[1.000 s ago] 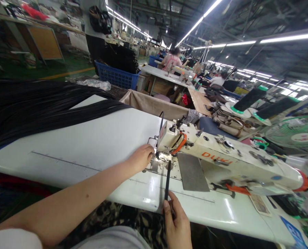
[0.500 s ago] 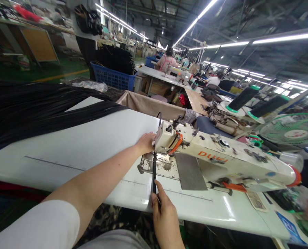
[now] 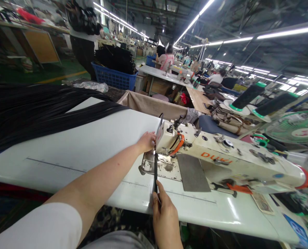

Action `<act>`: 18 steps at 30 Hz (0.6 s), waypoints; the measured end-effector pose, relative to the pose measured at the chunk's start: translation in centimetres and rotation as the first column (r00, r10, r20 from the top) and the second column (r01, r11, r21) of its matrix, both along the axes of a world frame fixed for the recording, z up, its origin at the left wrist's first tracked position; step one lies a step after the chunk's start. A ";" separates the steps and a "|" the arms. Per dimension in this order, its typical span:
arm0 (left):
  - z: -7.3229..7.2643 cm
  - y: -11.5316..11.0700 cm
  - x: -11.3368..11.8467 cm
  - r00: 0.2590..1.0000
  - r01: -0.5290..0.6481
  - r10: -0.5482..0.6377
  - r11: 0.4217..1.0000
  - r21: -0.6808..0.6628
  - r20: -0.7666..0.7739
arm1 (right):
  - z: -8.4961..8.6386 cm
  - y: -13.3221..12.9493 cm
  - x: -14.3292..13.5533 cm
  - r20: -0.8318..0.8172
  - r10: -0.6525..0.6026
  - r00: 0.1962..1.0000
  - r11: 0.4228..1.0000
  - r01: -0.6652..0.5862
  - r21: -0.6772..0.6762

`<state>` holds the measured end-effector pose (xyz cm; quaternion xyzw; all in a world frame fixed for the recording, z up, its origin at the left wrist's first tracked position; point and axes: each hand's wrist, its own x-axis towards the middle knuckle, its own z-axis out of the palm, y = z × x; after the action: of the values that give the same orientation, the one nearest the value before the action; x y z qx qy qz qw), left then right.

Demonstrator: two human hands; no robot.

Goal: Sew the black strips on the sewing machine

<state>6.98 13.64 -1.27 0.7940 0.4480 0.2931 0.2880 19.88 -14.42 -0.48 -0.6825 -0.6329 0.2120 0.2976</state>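
A narrow black strip (image 3: 155,170) runs under the needle area of the white sewing machine (image 3: 221,152) and down to the table's front edge. My right hand (image 3: 164,211) pinches the strip near that edge, thumb and forefinger on it. Behind the needle, at the left side of the machine head, is my left hand (image 3: 146,141); its fingertips are closed near the strip's far part and partly hidden by the head. The metal needle plate (image 3: 148,163) lies under the strip. A long bundle of black strips (image 3: 40,110) covers the table's left part.
The white table (image 3: 104,138) bears a ruler line. Beyond it are a beige cloth-lined bin (image 3: 151,103) and a blue basket (image 3: 115,76) of black pieces. Thread cones (image 3: 248,97) and a green fan (image 3: 296,129) stand at right. A person (image 3: 83,41) stands at back left; others sit farther off.
The view has shifted slightly, so the machine appears a little farther right. Both hands keep nearly the same places by the strip. The standing person at back left has shifted slightly.
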 end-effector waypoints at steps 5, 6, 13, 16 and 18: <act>0.3 -0.3 0.1 1.000 -0.016 0.016 1.000 -0.017 0.005 | 0.3 0.5 -0.5 -0.006 -0.010 1.000 0.998 0.009 -0.058; 0.4 -0.3 0.1 1.000 -0.016 0.016 1.000 -0.019 0.012 | 0.4 0.6 -0.6 -0.011 -0.011 1.000 0.997 0.010 -0.071; 0.7 -0.7 0.1 0.998 -0.010 0.013 0.999 -0.044 0.064 | 0.7 1.1 -1.0 -0.021 -0.034 0.999 0.990 0.031 -0.135; 0.7 -0.7 0.1 0.994 -0.019 0.026 0.998 -0.065 0.108 | 0.7 1.4 -0.9 -0.026 -0.045 0.999 0.988 0.041 -0.149; 0.7 -0.7 0.2 0.988 -0.029 0.041 0.996 -0.082 0.146 | 0.7 1.6 -0.9 -0.030 -0.048 0.998 0.988 0.043 -0.149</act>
<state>7.13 12.96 -0.56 0.7500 0.4505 0.3381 0.3467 19.01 -12.78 0.25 -0.7134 -0.5945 0.2631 0.2616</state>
